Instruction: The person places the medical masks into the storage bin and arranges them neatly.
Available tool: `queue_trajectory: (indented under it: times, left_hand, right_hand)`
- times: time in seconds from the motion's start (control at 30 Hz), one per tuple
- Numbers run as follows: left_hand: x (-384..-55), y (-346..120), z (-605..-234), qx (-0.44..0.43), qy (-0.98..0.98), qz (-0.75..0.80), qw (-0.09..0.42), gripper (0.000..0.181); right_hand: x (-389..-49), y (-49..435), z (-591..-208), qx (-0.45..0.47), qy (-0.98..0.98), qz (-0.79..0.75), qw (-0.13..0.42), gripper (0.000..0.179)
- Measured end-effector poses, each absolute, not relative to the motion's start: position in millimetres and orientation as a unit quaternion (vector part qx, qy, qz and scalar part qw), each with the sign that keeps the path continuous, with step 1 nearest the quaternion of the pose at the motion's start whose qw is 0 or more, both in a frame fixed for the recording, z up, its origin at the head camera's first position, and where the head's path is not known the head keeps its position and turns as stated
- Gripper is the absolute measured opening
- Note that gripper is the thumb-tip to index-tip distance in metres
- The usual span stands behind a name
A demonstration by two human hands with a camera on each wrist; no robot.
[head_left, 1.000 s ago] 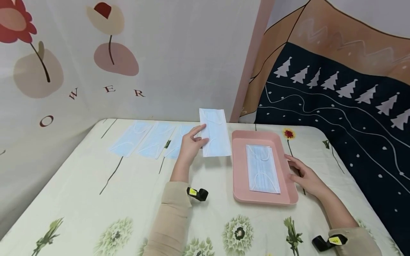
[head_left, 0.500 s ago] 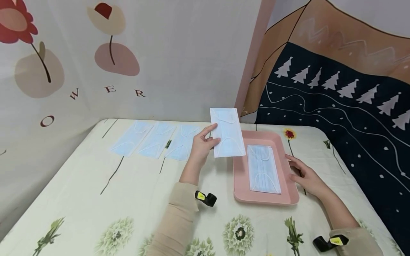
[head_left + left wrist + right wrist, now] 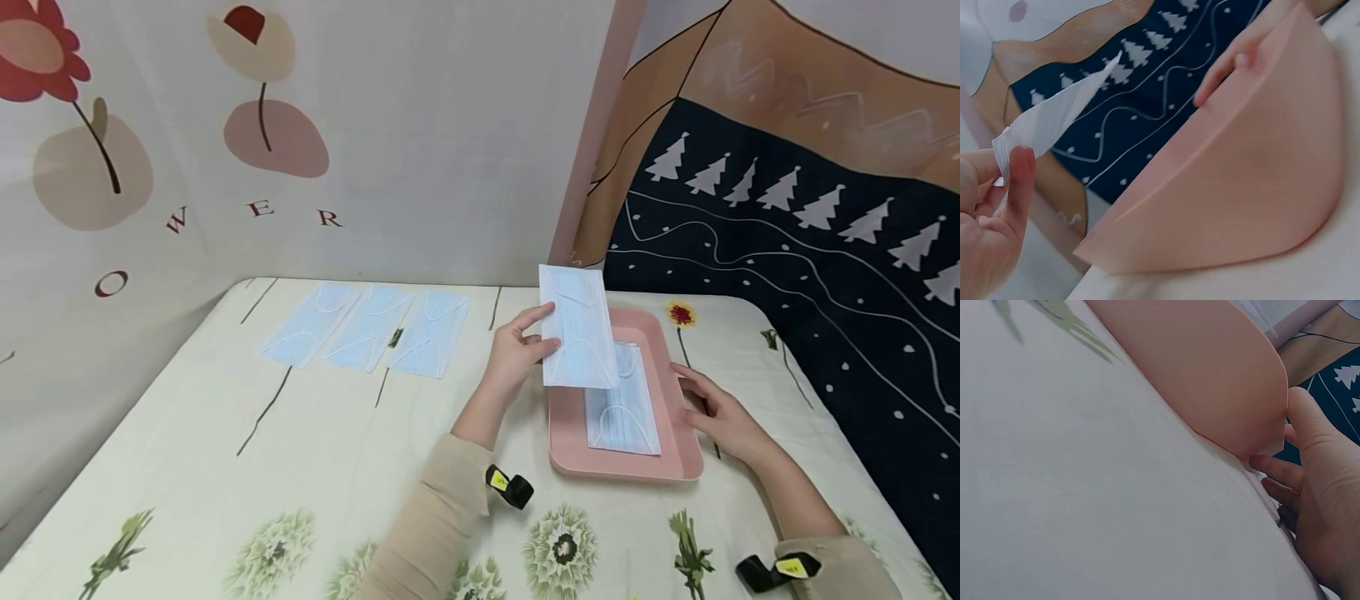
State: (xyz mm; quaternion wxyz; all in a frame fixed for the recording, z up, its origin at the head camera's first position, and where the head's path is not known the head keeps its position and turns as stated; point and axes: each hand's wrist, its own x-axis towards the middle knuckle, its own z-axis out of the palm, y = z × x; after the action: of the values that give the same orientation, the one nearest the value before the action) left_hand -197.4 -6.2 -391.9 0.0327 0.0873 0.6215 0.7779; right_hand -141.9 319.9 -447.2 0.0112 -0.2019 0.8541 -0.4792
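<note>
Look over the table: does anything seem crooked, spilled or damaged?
Nothing stands out. Three masks lie flat in a neat row, one mask lies straight in the pink tray, the left hand holds another mask over it, and the right hand rests against the tray.

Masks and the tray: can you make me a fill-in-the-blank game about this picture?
1. The left hand pinches a mask and holds it above the ____ tray.
2. The number of masks lying in a row on the cloth is ____.
3. The right hand touches the tray's ____ edge.
4. One mask already lies ____ the tray.

Missing words: pink; three; right; in
</note>
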Motion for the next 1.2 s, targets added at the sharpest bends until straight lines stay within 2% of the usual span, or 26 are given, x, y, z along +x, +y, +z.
queue_trajectory:
  times: [0.57, 0.93, 1.2]
  left_hand:
    - [-173.3, 38.3, -400.2, 0.071, 0.65, 0.751, 0.085, 0.052]
    - [-167.2, 54.7, -412.6, 0.098, 0.685, 0.717, 0.083, 0.051]
    - [-165.6, 61.0, -414.0, 0.085, 0.727, 0.678, 0.07, 0.05]
  right_hand:
    - [-142.4, 321.2, -446.7, -0.212, 0.848, -0.486, 0.008, 0.064]
    - [-142.5, 319.9, -446.7, -0.217, 0.844, -0.491, 0.01, 0.063]
    - [-143.7, 321.6, -447.6, -0.223, 0.841, -0.494, 0.007, 0.064]
